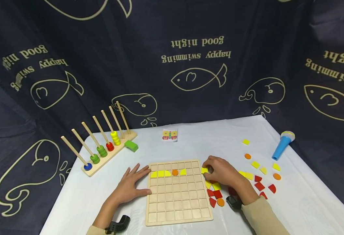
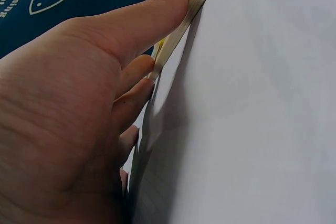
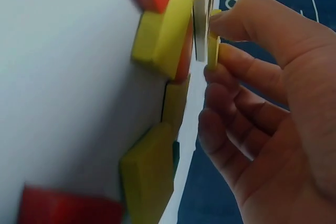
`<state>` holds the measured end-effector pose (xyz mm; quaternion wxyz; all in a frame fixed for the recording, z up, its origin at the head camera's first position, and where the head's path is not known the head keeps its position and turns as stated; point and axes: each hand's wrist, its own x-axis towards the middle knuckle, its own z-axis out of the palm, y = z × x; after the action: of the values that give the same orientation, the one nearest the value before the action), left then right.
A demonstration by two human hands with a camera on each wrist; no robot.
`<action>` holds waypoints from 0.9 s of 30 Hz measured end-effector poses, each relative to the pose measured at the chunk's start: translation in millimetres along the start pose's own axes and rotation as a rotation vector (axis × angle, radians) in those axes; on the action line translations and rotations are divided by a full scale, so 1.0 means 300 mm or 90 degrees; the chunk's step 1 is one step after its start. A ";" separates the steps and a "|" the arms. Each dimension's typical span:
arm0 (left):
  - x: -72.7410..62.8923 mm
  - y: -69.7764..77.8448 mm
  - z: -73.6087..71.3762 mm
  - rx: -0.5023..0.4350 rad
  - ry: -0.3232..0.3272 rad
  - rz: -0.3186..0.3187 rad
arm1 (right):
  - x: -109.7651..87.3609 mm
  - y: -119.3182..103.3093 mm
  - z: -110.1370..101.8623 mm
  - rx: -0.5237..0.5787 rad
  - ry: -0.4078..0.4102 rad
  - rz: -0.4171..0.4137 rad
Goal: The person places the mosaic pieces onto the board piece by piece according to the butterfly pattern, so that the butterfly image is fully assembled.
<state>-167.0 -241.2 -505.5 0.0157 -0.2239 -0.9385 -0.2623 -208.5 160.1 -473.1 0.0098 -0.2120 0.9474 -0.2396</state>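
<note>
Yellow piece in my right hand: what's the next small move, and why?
I'd probably set the yellow piece into the cell right of the rightmost yellow wedge on the board: your right hand pinches it by the board's edge, and that cell is empty.

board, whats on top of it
On the board: four yellow pieces and an orange disc, in one row. The left hand touches its edge. The surface beneath the pieces is covered.
</note>
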 end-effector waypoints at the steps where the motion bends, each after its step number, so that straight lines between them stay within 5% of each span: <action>1: 0.000 0.000 0.000 0.001 0.000 0.001 | 0.004 -0.003 0.000 0.009 0.000 -0.007; 15: -0.004 0.006 -0.007 -0.007 0.005 0.010 | 0.078 -0.070 0.020 0.045 -0.012 -0.124; 27: 0.001 0.008 -0.002 -0.005 0.002 0.008 | 0.106 -0.112 0.047 0.023 -0.052 -0.143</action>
<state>-166.4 -239.7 -503.7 0.0182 -0.2294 -0.9361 -0.2662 -222.3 114.2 -467.7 0.0256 -0.3264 0.9118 -0.2477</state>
